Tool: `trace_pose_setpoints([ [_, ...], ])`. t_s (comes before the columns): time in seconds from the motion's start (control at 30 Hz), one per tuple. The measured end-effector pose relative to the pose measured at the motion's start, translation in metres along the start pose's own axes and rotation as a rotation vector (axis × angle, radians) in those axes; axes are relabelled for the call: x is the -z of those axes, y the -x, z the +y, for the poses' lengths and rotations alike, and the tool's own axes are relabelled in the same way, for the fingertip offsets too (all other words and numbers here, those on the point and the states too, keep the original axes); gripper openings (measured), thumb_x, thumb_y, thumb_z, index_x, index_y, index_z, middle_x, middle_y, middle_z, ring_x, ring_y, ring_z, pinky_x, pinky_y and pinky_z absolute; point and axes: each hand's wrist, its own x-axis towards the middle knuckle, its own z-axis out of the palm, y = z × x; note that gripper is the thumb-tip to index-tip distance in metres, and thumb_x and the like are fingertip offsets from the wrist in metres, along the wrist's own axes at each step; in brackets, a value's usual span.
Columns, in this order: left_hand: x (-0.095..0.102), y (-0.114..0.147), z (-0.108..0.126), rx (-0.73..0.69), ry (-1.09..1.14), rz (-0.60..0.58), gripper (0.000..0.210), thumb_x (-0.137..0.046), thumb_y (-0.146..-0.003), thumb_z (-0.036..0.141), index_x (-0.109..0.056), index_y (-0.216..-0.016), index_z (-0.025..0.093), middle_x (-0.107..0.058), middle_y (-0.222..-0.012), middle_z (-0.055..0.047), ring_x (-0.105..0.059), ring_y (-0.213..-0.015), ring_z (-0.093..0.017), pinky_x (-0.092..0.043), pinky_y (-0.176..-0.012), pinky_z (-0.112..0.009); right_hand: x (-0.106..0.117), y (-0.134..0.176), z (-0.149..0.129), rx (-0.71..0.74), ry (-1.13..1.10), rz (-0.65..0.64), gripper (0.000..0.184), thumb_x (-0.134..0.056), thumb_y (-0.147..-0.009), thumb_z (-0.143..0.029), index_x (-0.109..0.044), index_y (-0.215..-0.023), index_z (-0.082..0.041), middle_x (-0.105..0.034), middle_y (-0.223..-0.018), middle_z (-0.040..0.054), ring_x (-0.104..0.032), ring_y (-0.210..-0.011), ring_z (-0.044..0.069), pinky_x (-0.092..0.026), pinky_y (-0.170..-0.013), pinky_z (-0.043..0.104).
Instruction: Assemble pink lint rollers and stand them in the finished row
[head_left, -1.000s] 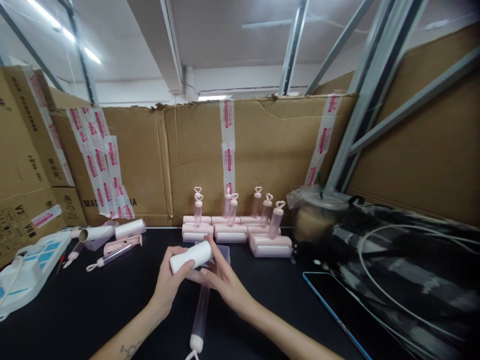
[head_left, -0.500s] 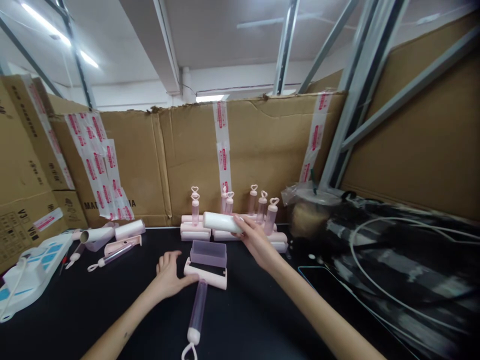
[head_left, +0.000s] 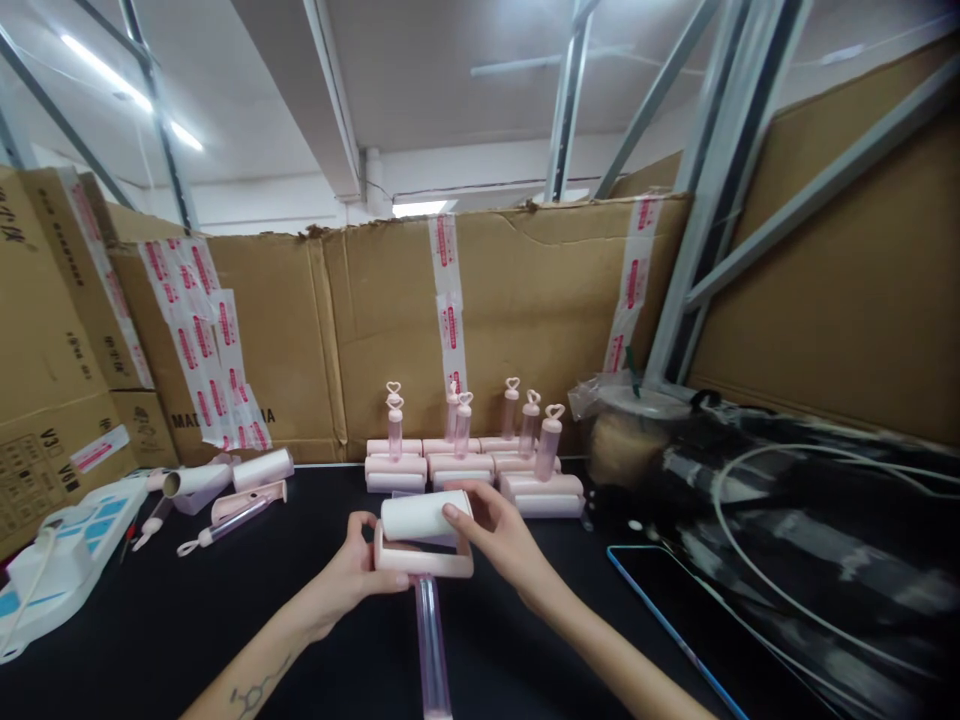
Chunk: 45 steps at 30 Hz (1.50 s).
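My right hand (head_left: pixel 496 530) grips a white sticky roll (head_left: pixel 420 514) by its right end, thumb on top. The roll is over the opening of a pale pink lint roller frame (head_left: pixel 427 564); I cannot tell whether it is seated. My left hand (head_left: pixel 352 572) holds the frame's left end, with the thumb along the front edge. From the frame a clear pinkish handle (head_left: pixel 431 640) runs toward me, its near end cut off by the picture's edge. The purple translucent cover behind is mostly hidden by the roll.
Assembled pink lint rollers (head_left: pixel 397 472) with heart-topped handles stand in rows at the back. Loose roller parts (head_left: pixel 259 468) lie at left beside a white power strip (head_left: pixel 82 530). At right are a lidded drink cup (head_left: pixel 626 440), a phone (head_left: pixel 667 610) and a black plastic heap (head_left: pixel 810 530).
My right hand has brought the white roll down and toward me onto the frame. My left hand has closed on the frame, which is now raised and shifted slightly right.
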Motion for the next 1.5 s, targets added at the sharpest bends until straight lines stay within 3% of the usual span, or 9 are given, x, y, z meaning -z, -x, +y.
trace_pose_setpoints([
  [0.27, -0.003, 0.006, 0.013, -0.031, 0.09, -0.06, 0.079, -0.076, -0.061, 0.016, -0.027, -0.123, 0.026, -0.049, -0.121, -0.009, -0.055, -0.101, -0.022, -0.036, -0.092, -0.038, -0.004, 0.004, -0.006, 0.047, 0.061, -0.117, 0.033, -0.061, -0.077, -0.042, -0.059, -0.102, -0.02, -0.057, -0.101, 0.0053, -0.055, -0.095, 0.022, -0.047, -0.075, 0.029],
  [0.43, -0.007, 0.006, 0.003, 0.027, 0.139, 0.127, 0.045, -0.054, -0.079, 0.049, -0.041, -0.111, 0.021, -0.057, -0.103, -0.009, -0.06, -0.085, -0.022, -0.047, -0.074, -0.038, -0.016, 0.016, -0.015, 0.167, 0.191, -0.141, 0.037, -0.065, -0.075, -0.037, -0.06, -0.11, -0.025, -0.053, -0.102, 0.0047, -0.052, -0.092, 0.02, -0.044, -0.074, 0.027],
  [0.57, -0.007, 0.006, -0.002, 0.118, 0.097, 0.193, 0.038, -0.051, -0.08, 0.051, -0.044, -0.105, 0.023, -0.057, -0.091, -0.005, -0.061, -0.072, -0.018, -0.052, -0.059, -0.032, -0.018, 0.018, -0.015, 0.186, 0.182, -0.221, 0.044, -0.062, -0.077, -0.043, -0.056, -0.117, -0.027, -0.05, -0.103, 0.0048, -0.05, -0.088, 0.018, -0.043, -0.07, 0.026],
  [0.67, -0.005, 0.005, 0.0, 0.11, 0.135, 0.195, 0.032, -0.055, -0.079, 0.045, -0.046, -0.1, 0.024, -0.056, -0.089, -0.002, -0.061, -0.071, -0.016, -0.054, -0.059, -0.034, -0.011, 0.01, -0.006, 0.064, -0.016, -0.212, 0.048, -0.055, -0.079, -0.052, -0.052, -0.117, -0.023, -0.053, -0.098, 0.0051, -0.051, -0.087, 0.017, -0.043, -0.072, 0.028],
  [0.87, -0.002, 0.004, 0.003, 0.172, 0.208, 0.17, 0.032, -0.056, -0.079, 0.042, -0.049, -0.104, 0.023, -0.058, -0.088, -0.004, -0.062, -0.068, -0.018, -0.055, -0.058, -0.036, -0.009, 0.007, 0.005, -0.442, -0.31, -0.391, 0.044, -0.058, -0.073, -0.058, -0.055, -0.072, -0.014, -0.048, -0.06, -0.0021, -0.043, -0.052, 0.008, -0.036, -0.047, 0.019],
  [1.03, -0.002, 0.002, 0.004, 0.306, 0.308, 0.163, 0.036, -0.057, -0.078, 0.04, -0.053, -0.104, 0.015, -0.062, -0.086, -0.008, -0.063, -0.067, -0.019, -0.055, -0.061, -0.037, -0.016, 0.014, -0.003, -0.583, -0.588, -0.334, 0.035, -0.066, -0.07, -0.048, -0.053, -0.076, -0.017, -0.044, -0.058, -0.0061, -0.031, -0.043, 0.003, -0.015, -0.037, 0.015],
  [1.17, -0.004, 0.002, 0.006, 0.367, 0.347, 0.184, 0.036, -0.059, -0.076, 0.038, -0.056, -0.102, 0.014, -0.065, -0.083, -0.008, -0.064, -0.068, -0.021, -0.055, -0.059, -0.036, -0.018, 0.016, -0.004, -0.665, -0.603, -0.314, 0.037, -0.065, -0.071, -0.051, -0.05, -0.073, -0.017, -0.038, -0.052, -0.0081, -0.021, -0.039, 0.002, -0.005, -0.036, 0.017],
  [1.33, -0.008, 0.005, 0.007, 0.403, 0.344, 0.221, 0.044, -0.058, -0.075, 0.048, -0.06, -0.1, 0.011, -0.066, -0.08, -0.009, -0.064, -0.067, -0.021, -0.056, -0.057, -0.034, -0.023, 0.016, -0.001, -0.728, -0.575, -0.263, 0.04, -0.07, -0.064, -0.051, -0.05, -0.072, -0.017, -0.038, -0.049, -0.0085, -0.022, -0.038, 0.003, -0.005, -0.038, 0.02],
  [1.5, -0.009, 0.004, 0.008, 0.469, 0.426, 0.227, 0.039, -0.062, -0.074, 0.039, -0.059, -0.102, 0.01, -0.067, -0.078, -0.009, -0.066, -0.071, -0.025, -0.056, -0.059, -0.036, -0.026, 0.018, -0.003, -0.732, -0.553, -0.178, 0.04, -0.073, -0.058, -0.048, -0.052, -0.07, -0.017, -0.046, -0.052, -0.006, -0.033, -0.042, 0.005, -0.01, -0.041, 0.021],
])
